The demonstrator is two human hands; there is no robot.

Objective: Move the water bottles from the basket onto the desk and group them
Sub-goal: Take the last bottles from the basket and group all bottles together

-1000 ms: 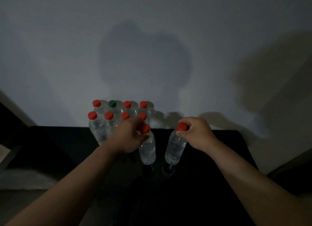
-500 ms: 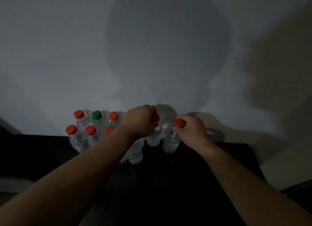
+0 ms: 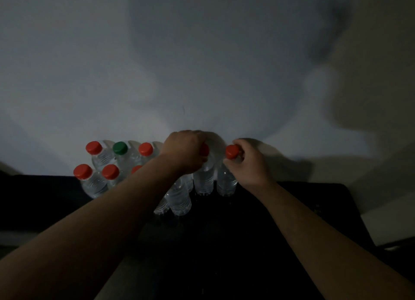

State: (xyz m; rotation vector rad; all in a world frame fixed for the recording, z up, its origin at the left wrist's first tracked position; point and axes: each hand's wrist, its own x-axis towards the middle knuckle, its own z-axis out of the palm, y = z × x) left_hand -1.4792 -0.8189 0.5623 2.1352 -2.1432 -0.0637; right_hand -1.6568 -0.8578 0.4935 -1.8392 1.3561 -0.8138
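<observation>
Several clear water bottles stand grouped at the back of the black desk (image 3: 280, 221), against the wall. Most have red caps; one has a green cap (image 3: 120, 148). My left hand (image 3: 186, 150) grips the red-capped neck of a bottle (image 3: 204, 180) at the right end of the group. My right hand (image 3: 249, 162) holds the red cap of the rightmost bottle (image 3: 226, 183), which stands right beside it. Both bottles are upright with their bases on the desk. My left forearm hides part of the group. No basket is in view.
A pale wall (image 3: 202, 75) rises directly behind the bottles, with my shadows on it. The desk's right edge (image 3: 359, 221) drops off to a lighter floor. The room is dim.
Both hands carried their bottles away from me to the back of the desk and set them at the right end of the group. The camera tilted upward.
</observation>
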